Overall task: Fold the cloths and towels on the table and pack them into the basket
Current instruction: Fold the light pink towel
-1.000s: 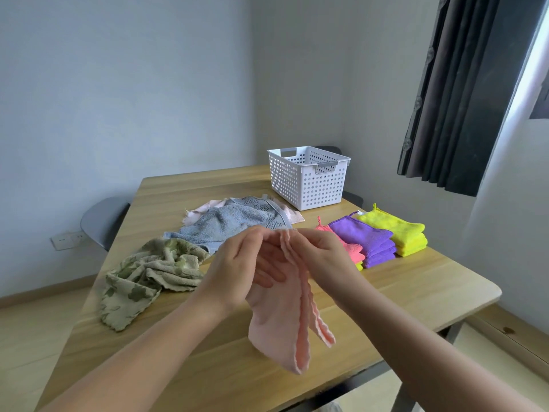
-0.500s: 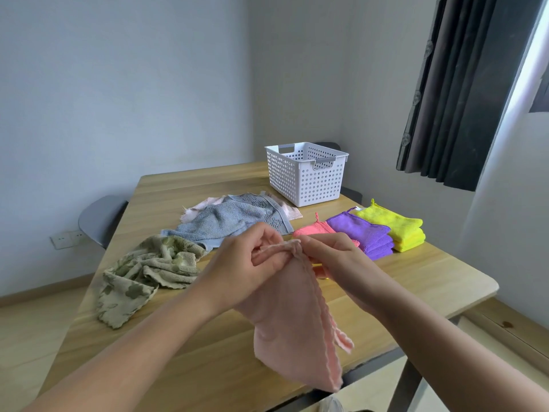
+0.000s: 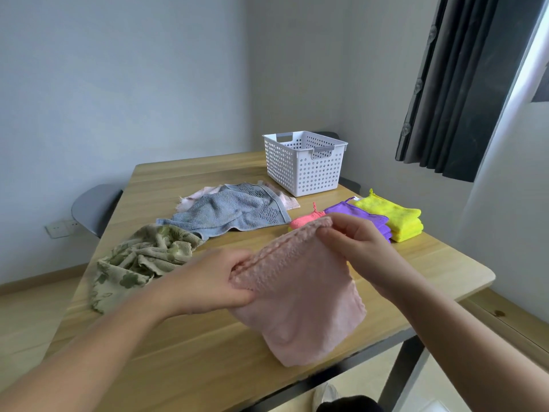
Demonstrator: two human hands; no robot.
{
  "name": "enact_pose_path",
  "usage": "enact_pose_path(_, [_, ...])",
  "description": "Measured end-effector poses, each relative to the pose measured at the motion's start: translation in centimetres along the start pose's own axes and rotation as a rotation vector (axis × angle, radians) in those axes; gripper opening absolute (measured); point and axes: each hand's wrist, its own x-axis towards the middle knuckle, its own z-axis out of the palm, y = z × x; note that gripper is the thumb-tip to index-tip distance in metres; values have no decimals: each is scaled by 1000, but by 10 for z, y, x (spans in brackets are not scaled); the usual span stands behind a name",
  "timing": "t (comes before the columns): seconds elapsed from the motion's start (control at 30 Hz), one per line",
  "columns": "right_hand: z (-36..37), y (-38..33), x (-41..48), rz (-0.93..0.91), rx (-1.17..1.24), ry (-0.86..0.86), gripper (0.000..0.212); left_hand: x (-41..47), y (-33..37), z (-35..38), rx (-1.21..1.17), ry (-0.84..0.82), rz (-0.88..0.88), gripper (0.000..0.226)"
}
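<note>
Left hand (image 3: pixel 212 288), right hand (image 3: pixel 361 245), pinching pink towel (image 3: pixel 306 310)

The basket (image 3: pixel 306 171) stands far back on the table (image 3: pixel 184 352), in the upper centre of the frame. Before it, to the left, the spread towel (image 3: pixel 228 215) lies on another cloth (image 3: pixel 202 194). The crumpled towel (image 3: pixel 142 263) lies lower left of these. Three folded stacks (image 3: pixel 350 210) sit side by side right of centre. In the lower centre, the held towel (image 3: pixel 303 292) is between the left hand (image 3: pixel 208 286) and the right hand (image 3: pixel 356 242). A chair (image 3: pixel 92 206) stands at the table's left edge.
</note>
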Motion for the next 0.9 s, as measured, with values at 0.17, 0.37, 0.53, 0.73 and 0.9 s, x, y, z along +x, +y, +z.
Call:
enact_pose_path(0.17, [4,7,3,-91,-5,92,36,-19,-14,1,-247,255,-23,45])
enact_pose_path(0.37, [4,16,4,-231,40,106,22,-37,-15,7,92,237,247,35])
enact_pose_path(0.53, [9,18,6,-233,41,72,17,-37,-9,8,129,179,284,33])
enact_pose_path(0.73, [17,26,9,-240,-41,81,33,-25,6,9,457,91,359,35])
enact_pose_path(0.9, [18,29,13,-246,-118,84,32,-4,23,3,759,-171,177,12])
